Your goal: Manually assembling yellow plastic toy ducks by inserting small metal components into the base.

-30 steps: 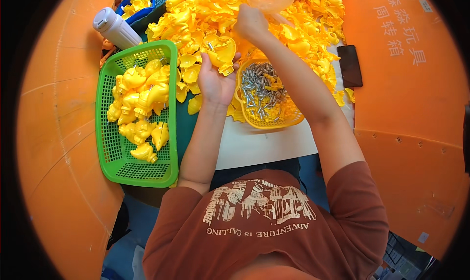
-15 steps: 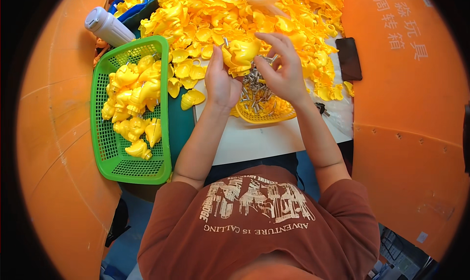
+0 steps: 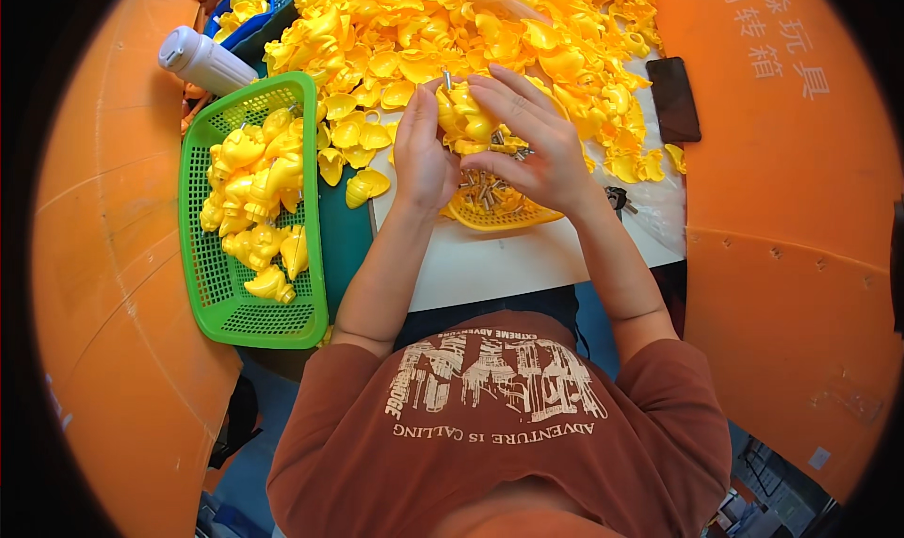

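Between my two hands is a shiny yellow plastic toy part (image 3: pixel 462 124), upright, with a small metal pin (image 3: pixel 447 80) sticking up from its top. My left hand (image 3: pixel 427 157) cups it from the left, its fingers mostly hidden behind. From the right, my right hand (image 3: pixel 539 147) lays its long fingers against the part, with the thumb low in front. Just below the hands sits a yellow mesh basket (image 3: pixel 499 223) with loose metal pins (image 3: pixel 487 192) and yellow bits in it, partly covered by my right hand.
A large heap of yellow plastic shells (image 3: pixel 395 34) covers the table's far side. On the left a green basket (image 3: pixel 315 208) holds several yellow toy parts, with a pale bottle (image 3: pixel 202 60) behind it. A dark phone (image 3: pixel 674 100) lies at right. Orange panels (image 3: pixel 782 180) flank both sides.
My right hand has closed in on the yellow toy part, its fingers now reaching over its right side. The left hand stays around the part.
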The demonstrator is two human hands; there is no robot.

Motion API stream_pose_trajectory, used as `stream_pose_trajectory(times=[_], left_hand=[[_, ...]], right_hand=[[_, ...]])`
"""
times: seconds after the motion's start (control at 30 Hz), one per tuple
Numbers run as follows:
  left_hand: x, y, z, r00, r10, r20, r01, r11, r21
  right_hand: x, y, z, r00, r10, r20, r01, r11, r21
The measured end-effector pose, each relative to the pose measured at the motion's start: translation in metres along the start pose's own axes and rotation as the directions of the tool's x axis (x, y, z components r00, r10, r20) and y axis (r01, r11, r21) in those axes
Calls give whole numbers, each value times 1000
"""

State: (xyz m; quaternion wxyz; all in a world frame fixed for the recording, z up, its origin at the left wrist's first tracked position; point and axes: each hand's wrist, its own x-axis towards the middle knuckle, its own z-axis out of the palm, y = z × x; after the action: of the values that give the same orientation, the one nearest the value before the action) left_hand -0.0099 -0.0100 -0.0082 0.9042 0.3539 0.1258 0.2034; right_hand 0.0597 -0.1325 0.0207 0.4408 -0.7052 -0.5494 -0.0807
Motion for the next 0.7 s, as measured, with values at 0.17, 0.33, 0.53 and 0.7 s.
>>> stream_pose_trajectory(times=[0.17, 0.33, 0.53, 0.7], left_hand=[[-5, 0, -1, 999, 20, 27, -21, 999, 39], [-7, -1, 0, 999, 44, 20, -46, 993, 106], [-4, -1, -2, 997, 74, -32, -73, 996, 55], [-2, -7, -7, 995, 87, 51, -93, 986, 138]], right_hand=[[-1, -3, 4, 1000, -9, 13, 9, 999, -51], [-5, -5, 2, 999, -37, -1, 37, 993, -108], [-2, -7, 3, 1000, -30, -10, 28, 992, -121], [-3, -3, 9, 999, -34, -30, 29, 988, -154]])
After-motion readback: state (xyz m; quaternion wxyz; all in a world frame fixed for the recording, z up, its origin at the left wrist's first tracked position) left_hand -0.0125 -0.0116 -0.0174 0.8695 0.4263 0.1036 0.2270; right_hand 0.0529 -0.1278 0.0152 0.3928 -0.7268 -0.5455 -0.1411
